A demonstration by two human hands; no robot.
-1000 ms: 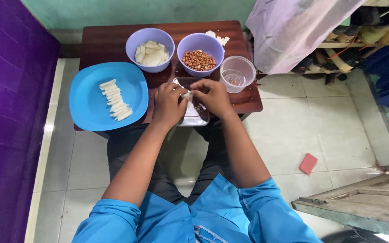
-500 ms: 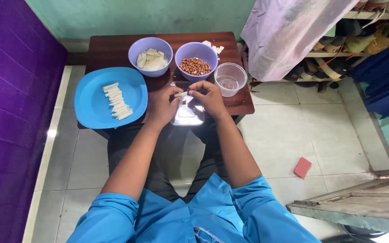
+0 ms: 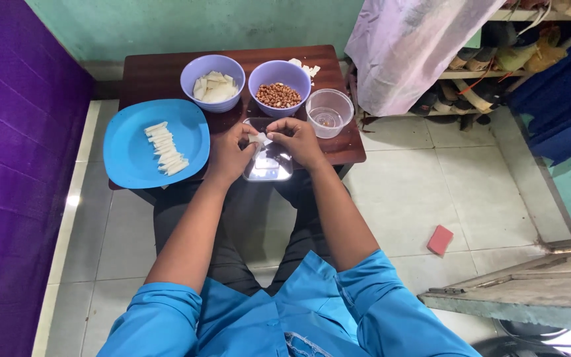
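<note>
Two hands are meeting over the front edge of the dark wooden worktop [image 3: 153, 76], and the risks are being logged from the largest thing down.

Worktop: it is sitting low and is crowded; the person's knees are tucking under its front edge, so a knee lift is likely to be jolting everything on it.

Blue plate [image 3: 127, 155]: it is overhanging the front left corner, carrying a row of rolled white sticks [image 3: 164, 148]. A nudge from the left forearm could be tipping it to the floor.

Two lilac bowls: the bowl of white wrapper pieces [image 3: 212, 81] and the bowl of peanuts [image 3: 279, 79] are standing just behind the hands. A reach across them could be scattering nuts.

Clear plastic cup [image 3: 329, 112]: it is standing just beside the right hand, holding what looks like a little liquid; it is light and easy to knock over onto the wrappers.

Shiny metal tray [image 3: 269, 164]: it is lying under the hands at the worktop's edge and could be sliding off.

Small white wrapper [image 3: 259, 138]: the left hand [image 3: 227, 153] and right hand [image 3: 297, 140] are both pinching it between fingertips, above the tray. The piece looks thin; uneven pulling could be tearing it, or any filling could be dropping out. Whether anything is inside cannot be told.
</note>
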